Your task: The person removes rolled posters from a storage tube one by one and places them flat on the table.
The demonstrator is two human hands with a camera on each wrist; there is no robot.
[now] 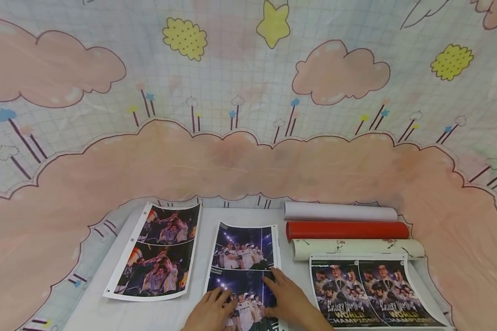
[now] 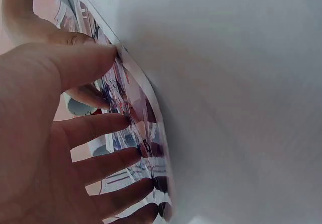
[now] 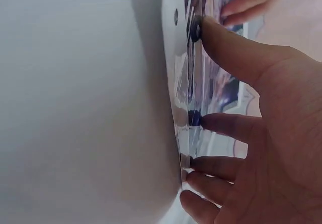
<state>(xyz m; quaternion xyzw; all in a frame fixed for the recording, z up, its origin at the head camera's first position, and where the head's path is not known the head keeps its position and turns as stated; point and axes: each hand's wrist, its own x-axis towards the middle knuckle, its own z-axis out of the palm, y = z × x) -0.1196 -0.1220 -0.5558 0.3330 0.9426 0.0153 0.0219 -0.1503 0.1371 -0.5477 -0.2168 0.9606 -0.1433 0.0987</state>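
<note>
A glossy sheet with two dark group photos, one above the other, [image 1: 244, 239] lies on the white table between my hands. On its lower left part rests my left hand [image 1: 213, 310], fingers spread and fingertips touching the print. My right hand [image 1: 289, 296] lies across its right edge, with its fingers extended. In the left wrist view, the left thumb and fingertips touch the shiny surface [image 2: 138, 103] near the sheet's edge. The right wrist view has the right fingertips against the sheet [image 3: 183, 98] along its white border. The sheet's bottom end is cut off by the head view.
To the left lies another sheet with two photos [image 1: 161, 271], its corners curling up. At the back right stand a white roll [image 1: 339, 212], a red roll [image 1: 348, 231] and a floral cream roll [image 1: 356, 249]. A champions poster sheet [image 1: 358, 294] overlaps the cream roll.
</note>
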